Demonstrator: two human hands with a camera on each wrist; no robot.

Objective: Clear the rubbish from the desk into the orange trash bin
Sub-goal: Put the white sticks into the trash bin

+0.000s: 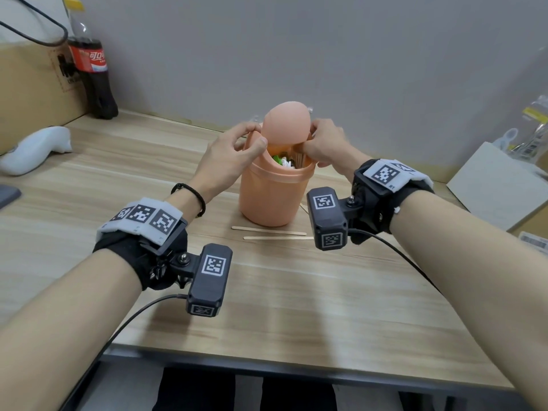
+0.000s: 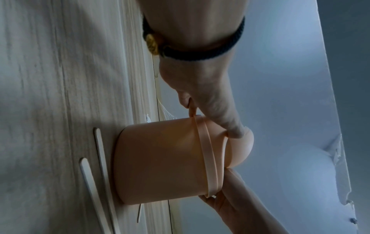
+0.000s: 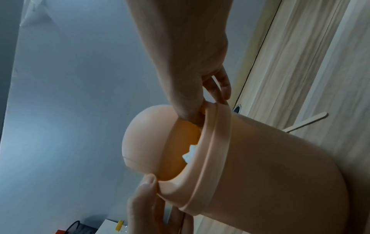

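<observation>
The orange trash bin (image 1: 272, 200) (image 2: 160, 159) (image 3: 270, 166) stands mid-desk, its domed swing lid (image 1: 286, 123) (image 3: 146, 139) tipped open. Inside show white tissue (image 3: 189, 154), green scraps and wooden sticks. My left hand (image 1: 237, 152) (image 2: 210, 102) grips the lid collar's left side, thumb against the dome. At the collar's right side, my right hand (image 1: 323, 143) (image 3: 190, 71) pinches the rim, thumb inside the opening. Two flat wooden sticks (image 1: 268, 229) (image 2: 100, 158) lie on the desk just in front of the bin.
A cola bottle (image 1: 92, 69) and a cardboard box (image 1: 29, 84) stand at the back left, a white device (image 1: 35, 149) beside them. A white box (image 1: 498, 185) and plastic packets (image 1: 530, 129) sit at the right. Another stick (image 3: 308, 121) lies by the bin's base.
</observation>
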